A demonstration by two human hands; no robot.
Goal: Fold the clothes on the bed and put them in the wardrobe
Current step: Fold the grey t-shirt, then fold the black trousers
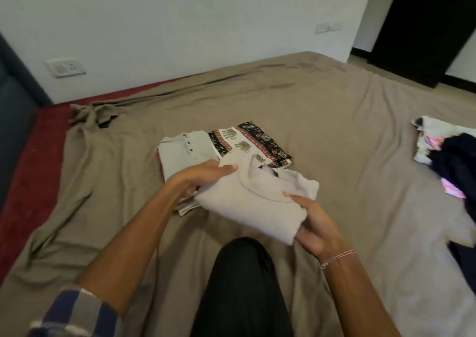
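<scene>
A folded pale beige top (247, 205) is held just above the bed (322, 120) in front of me. My left hand (198, 176) grips its left edge with the thumb on top. My right hand (313, 223) holds its right lower edge, thumb lying over the cloth. Behind it lie a folded grey buttoned shirt (184, 153) and a folded elephant-print garment (247, 142), side by side. A heap of unfolded clothes, white, pink and dark navy (448, 156), lies at the right.
The bed has a wrinkled tan sheet with a bunched corner (92, 113) at the left over a red mattress edge (28, 161). My knee in black trousers (242, 285) rests on the bed. A dark wardrobe (425, 24) stands at the far right by the white wall.
</scene>
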